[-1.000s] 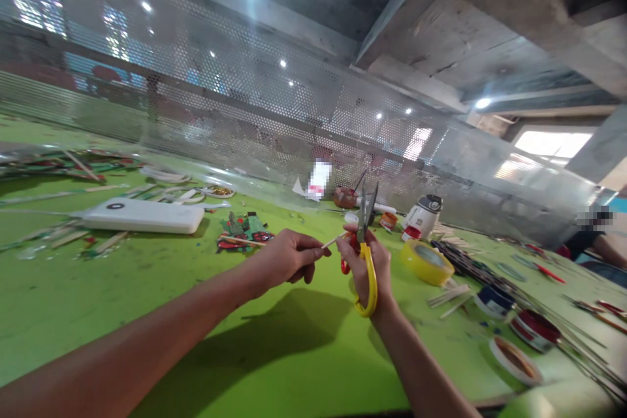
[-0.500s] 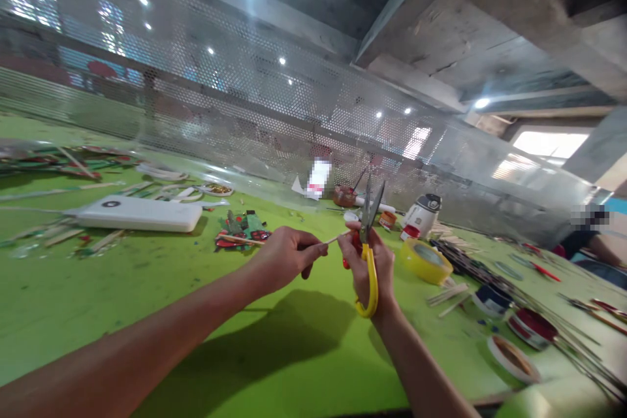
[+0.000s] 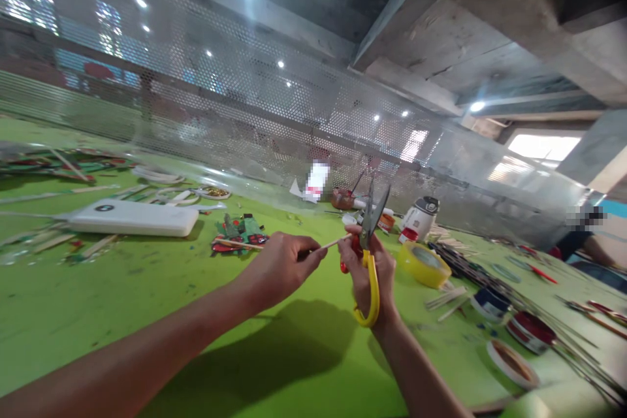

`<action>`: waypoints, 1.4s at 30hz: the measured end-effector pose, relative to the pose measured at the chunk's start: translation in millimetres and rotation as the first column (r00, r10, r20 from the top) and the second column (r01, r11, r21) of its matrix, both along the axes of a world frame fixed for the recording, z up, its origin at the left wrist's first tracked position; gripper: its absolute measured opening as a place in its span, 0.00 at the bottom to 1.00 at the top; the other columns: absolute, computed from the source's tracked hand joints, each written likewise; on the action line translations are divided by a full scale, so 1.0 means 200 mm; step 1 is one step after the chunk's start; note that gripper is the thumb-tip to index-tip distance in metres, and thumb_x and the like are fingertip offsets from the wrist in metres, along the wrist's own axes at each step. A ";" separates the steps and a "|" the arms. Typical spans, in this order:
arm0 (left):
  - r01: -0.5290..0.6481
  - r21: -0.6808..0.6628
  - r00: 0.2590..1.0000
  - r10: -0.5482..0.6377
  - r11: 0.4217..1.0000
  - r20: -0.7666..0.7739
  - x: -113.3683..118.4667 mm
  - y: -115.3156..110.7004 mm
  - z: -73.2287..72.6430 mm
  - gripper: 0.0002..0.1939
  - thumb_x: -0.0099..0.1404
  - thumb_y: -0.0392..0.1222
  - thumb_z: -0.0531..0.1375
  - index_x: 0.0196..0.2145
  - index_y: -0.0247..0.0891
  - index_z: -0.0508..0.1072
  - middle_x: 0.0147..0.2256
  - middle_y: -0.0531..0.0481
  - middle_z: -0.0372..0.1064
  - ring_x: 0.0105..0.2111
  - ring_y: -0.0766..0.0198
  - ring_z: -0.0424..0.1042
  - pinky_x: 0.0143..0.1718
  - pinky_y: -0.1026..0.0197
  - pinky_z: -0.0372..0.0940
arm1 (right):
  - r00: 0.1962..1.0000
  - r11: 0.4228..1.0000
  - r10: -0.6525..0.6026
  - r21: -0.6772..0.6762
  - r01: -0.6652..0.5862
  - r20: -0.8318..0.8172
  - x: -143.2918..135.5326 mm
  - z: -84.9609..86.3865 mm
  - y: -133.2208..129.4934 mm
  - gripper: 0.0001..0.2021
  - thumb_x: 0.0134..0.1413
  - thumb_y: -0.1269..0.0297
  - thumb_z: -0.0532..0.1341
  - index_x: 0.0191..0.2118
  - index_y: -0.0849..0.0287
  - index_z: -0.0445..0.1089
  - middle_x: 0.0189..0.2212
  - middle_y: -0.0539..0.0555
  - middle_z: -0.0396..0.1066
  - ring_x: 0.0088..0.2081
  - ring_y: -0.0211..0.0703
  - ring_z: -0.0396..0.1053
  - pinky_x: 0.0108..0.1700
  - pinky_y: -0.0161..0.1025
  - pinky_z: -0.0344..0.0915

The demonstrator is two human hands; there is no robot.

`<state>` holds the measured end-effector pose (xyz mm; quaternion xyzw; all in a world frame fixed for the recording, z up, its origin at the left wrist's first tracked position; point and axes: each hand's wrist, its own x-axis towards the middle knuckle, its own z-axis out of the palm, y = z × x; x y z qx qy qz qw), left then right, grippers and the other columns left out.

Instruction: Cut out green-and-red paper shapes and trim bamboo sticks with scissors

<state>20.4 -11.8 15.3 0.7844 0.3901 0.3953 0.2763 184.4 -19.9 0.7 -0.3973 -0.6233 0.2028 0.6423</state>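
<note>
My left hand [image 3: 283,268] pinches a thin wooden stick [image 3: 337,242] between thumb and fingers, above the green table [image 3: 274,366]. The stick's far end reaches the fingertips of my right hand [image 3: 385,268], which seem to touch it. That right hand is wrapped round scissors [image 3: 366,235] with yellow and red handles. Their blades point up and stand a little apart, with nothing visible between them. Behind my left hand lies a pile of green and red painted pieces [image 3: 240,230], with another thin stick across it.
On the left lies a white power bank [image 3: 134,217] among sticks and scraps. Yellow tape [image 3: 424,264], paint jars [image 3: 530,330], a tape roll [image 3: 512,364] and loose sticks [image 3: 445,297] are on the right. A clear sheet and mesh screen [image 3: 245,124] stand behind. Another person's arm [image 3: 590,245] shows far right.
The view has shifted slightly. My hands have moved very slightly apart, with a little more stick showing between them. The scissors' blades look slightly wider apart.
</note>
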 end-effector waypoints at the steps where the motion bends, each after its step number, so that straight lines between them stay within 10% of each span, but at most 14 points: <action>1: 0.005 -0.001 1.000 -0.005 1.000 -0.003 0.00 0.00 0.00 0.20 0.63 0.51 0.53 0.32 0.33 0.77 0.17 0.52 0.64 0.17 0.71 0.56 0.19 0.67 0.47 | 1.000 1.000 0.001 -0.004 -0.001 0.005 0.00 0.00 0.00 0.11 0.49 0.62 0.62 0.40 0.58 0.65 0.22 0.45 0.59 0.21 0.33 0.58 0.22 0.32 0.57; 42: 0.004 -0.190 0.998 -0.016 0.982 -0.063 0.00 0.00 0.03 0.22 0.62 0.54 0.52 0.30 0.32 0.75 0.16 0.53 0.63 0.16 0.70 0.57 0.20 0.67 0.51 | 0.998 1.000 -0.002 -0.031 0.000 -0.063 0.03 0.01 0.02 0.13 0.49 0.61 0.64 0.39 0.60 0.65 0.22 0.45 0.59 0.22 0.33 0.58 0.22 0.31 0.57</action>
